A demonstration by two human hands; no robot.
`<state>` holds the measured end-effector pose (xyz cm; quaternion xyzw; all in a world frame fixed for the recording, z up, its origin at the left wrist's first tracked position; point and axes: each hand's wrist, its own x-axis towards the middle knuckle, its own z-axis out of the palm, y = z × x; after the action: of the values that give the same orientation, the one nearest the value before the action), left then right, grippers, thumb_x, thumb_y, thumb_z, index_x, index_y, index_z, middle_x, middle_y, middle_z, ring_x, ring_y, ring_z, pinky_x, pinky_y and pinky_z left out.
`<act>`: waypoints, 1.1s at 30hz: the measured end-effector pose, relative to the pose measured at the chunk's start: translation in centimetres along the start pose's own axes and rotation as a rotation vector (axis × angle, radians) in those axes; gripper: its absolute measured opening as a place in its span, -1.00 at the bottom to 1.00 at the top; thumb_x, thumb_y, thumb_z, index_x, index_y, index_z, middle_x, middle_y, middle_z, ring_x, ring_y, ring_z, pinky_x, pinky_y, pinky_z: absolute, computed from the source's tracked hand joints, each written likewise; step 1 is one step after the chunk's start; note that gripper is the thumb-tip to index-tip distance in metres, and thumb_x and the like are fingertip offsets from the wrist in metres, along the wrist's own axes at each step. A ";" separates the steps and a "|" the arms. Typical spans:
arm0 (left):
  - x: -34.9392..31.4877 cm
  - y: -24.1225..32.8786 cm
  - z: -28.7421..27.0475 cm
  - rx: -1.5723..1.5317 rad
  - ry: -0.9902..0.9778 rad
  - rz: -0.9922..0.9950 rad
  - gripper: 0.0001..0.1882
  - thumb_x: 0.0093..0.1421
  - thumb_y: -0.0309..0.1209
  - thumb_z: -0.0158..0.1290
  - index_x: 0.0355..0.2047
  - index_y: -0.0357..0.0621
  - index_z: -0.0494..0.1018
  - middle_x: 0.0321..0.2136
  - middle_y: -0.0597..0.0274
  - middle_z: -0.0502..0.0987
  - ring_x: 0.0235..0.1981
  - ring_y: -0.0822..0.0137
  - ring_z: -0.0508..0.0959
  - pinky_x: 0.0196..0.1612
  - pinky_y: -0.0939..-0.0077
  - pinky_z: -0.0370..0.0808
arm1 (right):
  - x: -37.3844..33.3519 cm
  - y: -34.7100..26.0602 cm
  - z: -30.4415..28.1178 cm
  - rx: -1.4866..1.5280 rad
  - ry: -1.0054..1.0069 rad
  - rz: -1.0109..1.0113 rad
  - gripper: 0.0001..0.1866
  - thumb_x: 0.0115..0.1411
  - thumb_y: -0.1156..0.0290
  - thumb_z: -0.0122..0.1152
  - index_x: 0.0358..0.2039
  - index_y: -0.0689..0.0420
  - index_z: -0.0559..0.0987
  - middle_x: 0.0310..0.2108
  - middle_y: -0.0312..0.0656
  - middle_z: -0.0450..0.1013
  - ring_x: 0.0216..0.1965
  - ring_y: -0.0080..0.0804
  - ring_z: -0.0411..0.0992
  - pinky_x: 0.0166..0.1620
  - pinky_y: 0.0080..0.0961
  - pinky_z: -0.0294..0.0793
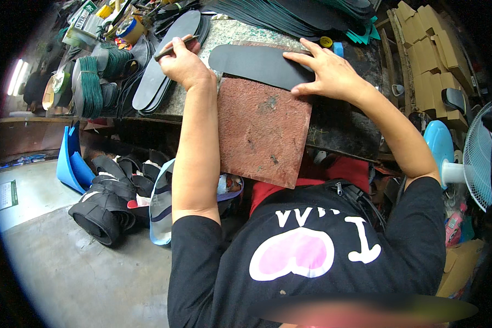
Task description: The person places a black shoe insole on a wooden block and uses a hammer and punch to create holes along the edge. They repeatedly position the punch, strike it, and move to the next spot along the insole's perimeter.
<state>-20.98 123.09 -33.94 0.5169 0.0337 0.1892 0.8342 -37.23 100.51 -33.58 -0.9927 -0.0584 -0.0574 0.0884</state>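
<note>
My left hand (185, 64) is closed round a slim dark stick-shaped tool (164, 53), whose exact kind I cannot make out. It is raised near a stack of grey-black sole-shaped sheets (157, 76) on the bench. Another black sole-shaped sheet (246, 64) lies crosswise on a reddish-brown rough board (262, 131). My right hand (325, 70) rests on the right end of this sheet with fingers spread, the thumb at its near edge. That end is partly hidden under the hand. The board juts out from the bench toward my body.
Dark sheets with green edges (290, 19) are piled at the far side. Bundled strips (95, 82) and a tub (130, 30) stand at left. Black rolled pieces (101, 213) and a blue bent sheet (74, 158) lie lower left. Cardboard boxes (437, 60) and a fan (478, 156) are at right.
</note>
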 end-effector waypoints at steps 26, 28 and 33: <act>-3.4 -2.3 1.3 0.277 -0.542 0.039 -0.90 0.18 -0.54 0.17 -0.34 -0.31 0.47 -0.46 0.18 0.58 -0.50 0.46 0.59 -0.39 0.59 0.60 | -12.2 7.6 -4.8 0.076 -0.245 0.295 -0.52 -0.02 0.19 0.40 -0.15 0.11 0.43 -0.18 -0.09 0.48 -0.10 -0.06 0.46 -0.10 -0.22 0.43; -3.5 -2.8 1.3 0.419 -0.496 0.019 -0.89 0.13 -0.53 0.21 -0.40 -0.31 0.51 -0.56 0.21 0.59 -0.58 0.49 0.57 -0.46 0.61 0.54 | -12.9 8.7 -4.4 0.197 -0.126 0.331 -0.57 0.04 0.21 0.35 -0.14 0.12 0.44 -0.15 -0.11 0.48 -0.12 -0.07 0.48 -0.12 -0.22 0.44; -3.6 -3.5 1.2 0.336 -0.436 -0.042 -0.88 0.14 -0.50 0.21 -0.39 -0.30 0.51 -0.53 0.20 0.60 -0.57 0.49 0.58 -0.49 0.61 0.53 | -11.1 10.6 -5.9 0.597 0.087 0.686 -0.59 0.30 0.15 0.13 0.02 0.16 0.51 -0.44 -0.30 0.45 -0.47 -0.64 0.36 -0.43 -0.62 0.36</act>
<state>-23.07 119.45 -36.96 0.6757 -0.1050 0.0477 0.7281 -47.50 87.88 -30.97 -0.8824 0.2637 -0.0470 0.3869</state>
